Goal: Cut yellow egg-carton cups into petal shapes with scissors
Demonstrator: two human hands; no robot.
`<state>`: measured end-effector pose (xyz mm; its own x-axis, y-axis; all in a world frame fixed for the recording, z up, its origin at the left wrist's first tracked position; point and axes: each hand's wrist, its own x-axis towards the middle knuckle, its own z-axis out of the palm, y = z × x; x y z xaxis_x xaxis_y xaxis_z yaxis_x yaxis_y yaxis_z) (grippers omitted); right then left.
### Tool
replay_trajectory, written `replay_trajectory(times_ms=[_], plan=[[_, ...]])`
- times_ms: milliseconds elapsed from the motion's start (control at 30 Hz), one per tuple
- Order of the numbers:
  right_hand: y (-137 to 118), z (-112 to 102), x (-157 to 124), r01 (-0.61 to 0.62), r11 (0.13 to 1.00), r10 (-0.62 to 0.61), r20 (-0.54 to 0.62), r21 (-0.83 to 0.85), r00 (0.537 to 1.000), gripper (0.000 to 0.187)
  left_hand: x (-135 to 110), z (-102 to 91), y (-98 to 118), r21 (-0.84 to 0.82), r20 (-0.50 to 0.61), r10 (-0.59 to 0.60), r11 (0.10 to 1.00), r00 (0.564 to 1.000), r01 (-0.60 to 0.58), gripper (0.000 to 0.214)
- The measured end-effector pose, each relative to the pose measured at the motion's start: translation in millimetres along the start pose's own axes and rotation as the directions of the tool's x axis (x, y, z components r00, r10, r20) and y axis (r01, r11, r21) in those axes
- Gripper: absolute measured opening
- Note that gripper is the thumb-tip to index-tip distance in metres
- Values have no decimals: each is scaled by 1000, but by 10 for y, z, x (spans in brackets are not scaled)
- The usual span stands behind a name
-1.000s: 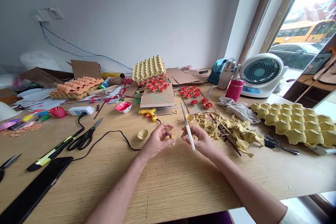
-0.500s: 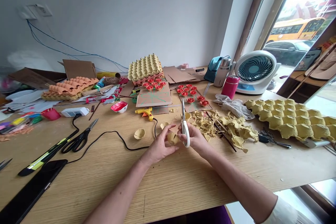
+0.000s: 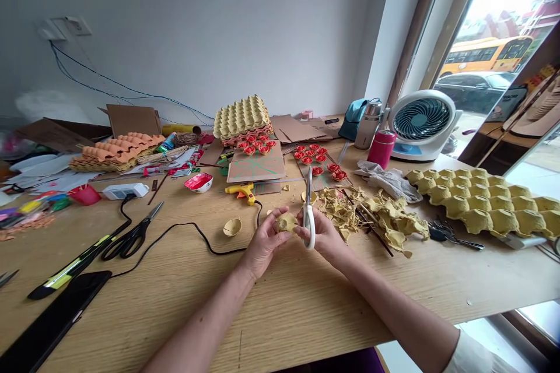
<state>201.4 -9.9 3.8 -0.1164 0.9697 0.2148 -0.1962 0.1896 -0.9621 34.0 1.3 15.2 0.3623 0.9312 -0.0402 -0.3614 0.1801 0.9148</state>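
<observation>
Between the thumb and fingers of my left hand (image 3: pixel 266 243) is a small yellow egg-carton cup (image 3: pixel 286 222), its rim cut into petal shapes. My right hand (image 3: pixel 326 234) grips white-handled scissors (image 3: pixel 309 218), blades pointing up and away from me; its fingertips also reach the cup's right edge. Another cut cup (image 3: pixel 232 227) lies on the table to the left of my hands. Torn yellow carton scraps (image 3: pixel 350 210) are heaped to the right. Red paper-pulp flowers (image 3: pixel 258 144) sit on cardboard further back.
A yellow glue gun (image 3: pixel 242 191) with a black cord lies beyond my left hand. Black scissors (image 3: pixel 133 234) and a yellow-black cutter (image 3: pixel 74 265) are at left. Yellow egg trays (image 3: pixel 485 198), a red can (image 3: pixel 382 148) and a white fan (image 3: pixel 422 125) stand at right.
The cup has turned in my left fingers, so its rounded base now faces me. The scissors stay in my right hand. The view has shifted slightly.
</observation>
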Motion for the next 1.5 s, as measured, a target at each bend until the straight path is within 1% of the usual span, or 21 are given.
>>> replay_trajectory(times_ms=[67,167,233,300,367,533,767,900,1133,1300,1500], plan=[[4,-5,-7,15,999,-15,8,-36,1000,49,16,11,-20,-10,-44,27,1000,999,-27,61],[17,-24,-28,21,995,-17,38,-95,999,43,47,-27,-12,-66,-104,79,994,991,-86,60],[35,-23,-47,-3,992,15,93,-127,996,41,62,-68,9,-102,-149,119,986,982,-135,59],[58,-5,-66,-37,987,63,164,-155,984,44,71,-101,31,-123,-188,146,978,971,-171,57],[78,23,-82,-54,981,94,214,-187,972,49,73,-116,46,-147,-204,170,968,964,-202,55],[97,49,-107,-25,960,98,250,-279,963,54,72,-102,49,-209,-216,199,947,956,-245,50],[108,25,-122,97,923,26,313,-372,949,54,39,-60,58,-193,-239,202,949,950,-250,47],[110,22,-113,161,899,-18,332,-407,943,51,20,-27,58,-147,-251,212,956,944,-254,46],[119,17,-110,209,876,-61,331,-434,942,46,-22,54,85,-75,-257,243,960,935,-270,44],[94,28,-111,234,872,-81,344,-430,935,51,-33,88,86,-72,-260,255,957,931,-282,43],[73,45,-111,261,865,-107,349,-429,931,50,-50,115,64,-90,-225,256,955,940,-282,41]])
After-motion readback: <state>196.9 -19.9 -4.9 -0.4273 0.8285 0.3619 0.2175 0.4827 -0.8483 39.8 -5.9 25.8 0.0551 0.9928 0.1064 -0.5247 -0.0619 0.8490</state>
